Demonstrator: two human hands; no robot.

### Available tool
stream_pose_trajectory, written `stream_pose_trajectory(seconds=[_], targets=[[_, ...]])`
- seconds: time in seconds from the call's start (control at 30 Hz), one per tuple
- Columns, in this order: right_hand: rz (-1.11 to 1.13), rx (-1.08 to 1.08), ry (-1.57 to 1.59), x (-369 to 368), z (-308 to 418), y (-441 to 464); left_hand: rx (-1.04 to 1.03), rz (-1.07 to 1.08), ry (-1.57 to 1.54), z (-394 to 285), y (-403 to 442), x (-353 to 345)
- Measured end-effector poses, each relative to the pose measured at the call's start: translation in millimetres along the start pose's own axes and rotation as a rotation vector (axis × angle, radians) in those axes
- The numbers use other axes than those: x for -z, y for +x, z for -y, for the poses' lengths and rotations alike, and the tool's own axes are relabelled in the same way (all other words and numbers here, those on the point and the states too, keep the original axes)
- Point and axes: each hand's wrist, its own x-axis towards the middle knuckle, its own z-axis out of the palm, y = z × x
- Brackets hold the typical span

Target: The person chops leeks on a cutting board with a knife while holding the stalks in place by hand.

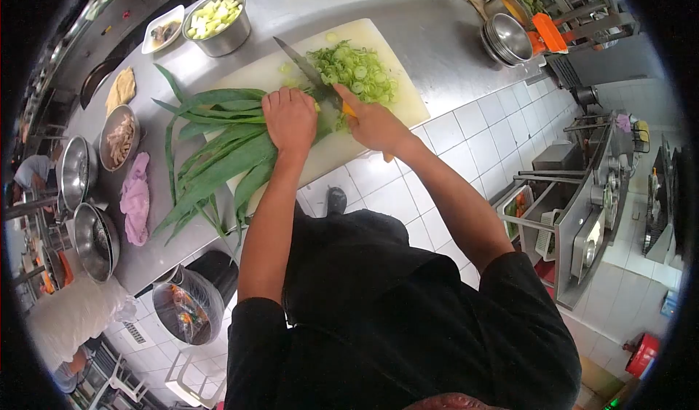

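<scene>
My left hand (290,121) is closed over a bunch of long green leeks (226,144), pressing them on the white cutting board (389,42). Their leafy tops hang past the board's left side. In my right hand (377,124) is a knife (300,62) with an orange handle, my index finger lying along the top of it. The blade points up and left, close beside the fingers of my left hand. Right of the blade, a pile of sliced green leek (357,71) lies on the board.
A metal pot of chopped pale green pieces (231,40) and a white dish (163,30) stand behind the board. Along the left are a bowl of meat (116,138), a pink cloth (135,200) and metal bowls (95,242). A lined bin (191,306) stands below. Stacked bowls (507,38) sit far right.
</scene>
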Motion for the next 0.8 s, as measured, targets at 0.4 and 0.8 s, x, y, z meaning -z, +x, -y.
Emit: stream_pose_trajectory(seconds=[0.4, 0.8], targets=[[0.048, -0.089, 0.095, -8.0, 35.7, -39.8, 0.035, 0.05, -0.031, -0.1, 0.8, 0.5], [-0.077, 0.07, 0.002, -21.5, -8.7, 51.5, 0.008, 0.019, -0.013, 0.9, 0.0, -1.9]])
